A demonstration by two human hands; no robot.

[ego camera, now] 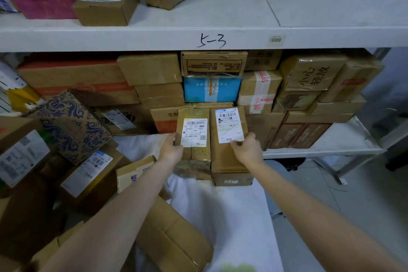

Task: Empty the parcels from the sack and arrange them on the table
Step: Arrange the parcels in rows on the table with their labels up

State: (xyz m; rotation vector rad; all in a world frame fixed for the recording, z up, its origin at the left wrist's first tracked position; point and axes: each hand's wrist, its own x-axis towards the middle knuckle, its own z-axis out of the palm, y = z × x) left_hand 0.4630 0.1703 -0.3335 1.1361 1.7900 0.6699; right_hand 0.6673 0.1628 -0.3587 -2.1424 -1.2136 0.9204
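Note:
Two brown cardboard parcels with white labels are held side by side in front of the lower shelf. My left hand (pixel 171 147) grips the left parcel (pixel 194 139) at its near left edge. My right hand (pixel 246 150) grips the near end of the right parcel (pixel 227 150), just below its label. Beneath them spreads the white sack (pixel 223 216), with another brown parcel (pixel 172 236) lying on it by my left forearm.
A white shelf board marked "5-3" (pixel 212 40) carries a few boxes at its left (pixel 106 4). The lower shelf (pixel 344 137) is packed with stacked cartons. More parcels, among them a patterned blue-and-brown box (pixel 70 126), are piled at the left.

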